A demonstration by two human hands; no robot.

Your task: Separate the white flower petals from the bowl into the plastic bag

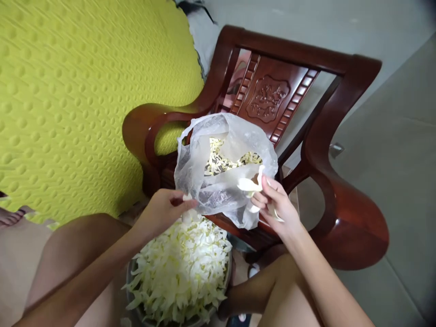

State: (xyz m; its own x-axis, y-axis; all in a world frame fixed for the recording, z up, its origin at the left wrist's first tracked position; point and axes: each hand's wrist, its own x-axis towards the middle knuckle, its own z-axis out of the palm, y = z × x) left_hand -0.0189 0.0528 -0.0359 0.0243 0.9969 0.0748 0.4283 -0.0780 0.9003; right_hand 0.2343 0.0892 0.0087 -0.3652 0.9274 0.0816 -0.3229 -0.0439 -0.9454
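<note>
My right hand (274, 202) is closed on a white flower (250, 184), its long petals sticking out past the fingertips. It is at the right front of an open, translucent plastic bag (194, 181). Inside the bag lie many small cream-yellow flower pieces (218, 163). My left hand (168, 209) is pinched on a small white piece that looks like a petal (186, 197), beside the bag's left front edge. Just below it, a round metal basin (229, 272) is heaped with white petals (180, 268) between my knees.
The bag rests on the seat of a dark red carved wooden chair (269, 97) with wide curved armrests (354, 222). A yellow textured mat (85, 91) fills the left side. Grey tiles (384, 181) lie to the right. Part of a person's foot (13, 217) shows at far left.
</note>
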